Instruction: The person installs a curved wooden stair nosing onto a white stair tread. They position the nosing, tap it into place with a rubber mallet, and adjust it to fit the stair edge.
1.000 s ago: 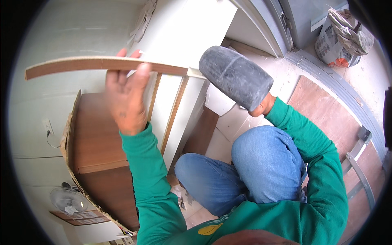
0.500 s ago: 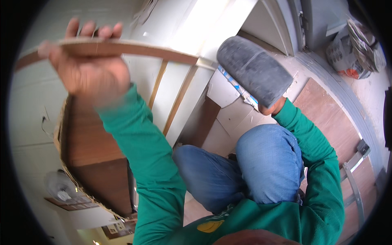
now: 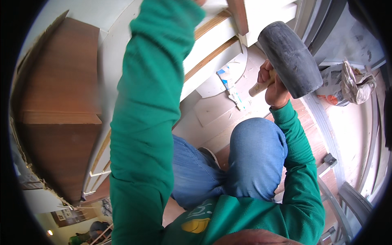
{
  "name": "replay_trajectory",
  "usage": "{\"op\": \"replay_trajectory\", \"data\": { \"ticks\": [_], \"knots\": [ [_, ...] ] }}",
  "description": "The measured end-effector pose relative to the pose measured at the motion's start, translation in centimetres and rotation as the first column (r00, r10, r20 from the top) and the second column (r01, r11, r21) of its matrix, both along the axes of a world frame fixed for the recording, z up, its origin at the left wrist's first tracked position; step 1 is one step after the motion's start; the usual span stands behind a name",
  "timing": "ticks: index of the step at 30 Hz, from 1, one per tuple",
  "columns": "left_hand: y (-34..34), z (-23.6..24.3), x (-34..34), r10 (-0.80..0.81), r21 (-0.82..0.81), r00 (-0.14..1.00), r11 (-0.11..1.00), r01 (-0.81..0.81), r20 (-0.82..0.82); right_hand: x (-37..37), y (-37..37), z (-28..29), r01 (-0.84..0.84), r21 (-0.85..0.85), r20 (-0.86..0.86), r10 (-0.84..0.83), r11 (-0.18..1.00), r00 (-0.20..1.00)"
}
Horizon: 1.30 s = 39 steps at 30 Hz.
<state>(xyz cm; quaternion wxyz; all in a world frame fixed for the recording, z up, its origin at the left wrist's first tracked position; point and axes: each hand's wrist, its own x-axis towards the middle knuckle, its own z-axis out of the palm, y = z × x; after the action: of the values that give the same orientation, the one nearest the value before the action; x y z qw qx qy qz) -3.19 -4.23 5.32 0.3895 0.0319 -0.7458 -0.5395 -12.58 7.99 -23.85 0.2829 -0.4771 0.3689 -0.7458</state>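
Observation:
At the top edge only a sliver of my left hand (image 3: 199, 2) shows; its fingers are out of view. Near it a brown wooden strip (image 3: 238, 16) runs down to white panels with wood-edged strips (image 3: 210, 57). My right hand (image 3: 273, 85) is closed round the pale wooden handle (image 3: 258, 87) of a rubber mallet, whose large grey-black head (image 3: 289, 57) is raised above the floor beside the panels. A white and blue tube (image 3: 230, 87) lies on the pale floor below the panels.
Tall brown boards (image 3: 57, 69) with ragged cardboard edging stand at the left. A crumpled sack (image 3: 355, 85) sits at the right by a metal door track (image 3: 330, 130). Metal bars (image 3: 330, 192) lie at the lower right. My bent knees are in the middle.
My left arm has reached up and forward, carrying the hand almost out of view from where it held the wooden strip. The view has swung; the mallet now appears higher and farther right.

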Motion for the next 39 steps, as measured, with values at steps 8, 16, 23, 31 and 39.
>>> {"op": "replay_trajectory", "data": {
  "ticks": [8, 16, 23, 31, 39],
  "knots": [
    [-1.6, -2.7, -3.1, 0.096, -0.01, 0.98, 0.995, -0.099, -0.172, 0.3, -0.2, -1.0, 0.001, 0.115, 0.038, -0.006, 0.993, 0.999],
    [-3.3, -3.8, -3.8, -0.017, -0.074, 0.968, 0.997, -0.001, -0.251, 0.0, -0.3, -0.2, -0.003, 0.13, 0.057, -0.004, 0.992, 0.998],
    [-1.1, -2.0, -2.4, 0.084, 0.043, 0.993, 0.996, -0.08, -0.088, -0.2, -0.4, -0.1, 0.03, 0.066, 0.039, -0.033, 0.997, 0.999],
    [-1.3, -2.7, -2.8, 0.146, -0.003, 0.979, 0.989, -0.148, -0.141, 0.4, -0.3, 0.4, 0.032, 0.119, 0.093, -0.043, 0.992, 0.995],
    [-0.2, -2.5, -2.8, 0.312, -0.033, 0.944, 0.948, -0.318, -0.11, 0.2, -0.5, -0.2, 0.021, 0.022, 0.068, -0.023, 1.0, 0.997]
  ]
}}
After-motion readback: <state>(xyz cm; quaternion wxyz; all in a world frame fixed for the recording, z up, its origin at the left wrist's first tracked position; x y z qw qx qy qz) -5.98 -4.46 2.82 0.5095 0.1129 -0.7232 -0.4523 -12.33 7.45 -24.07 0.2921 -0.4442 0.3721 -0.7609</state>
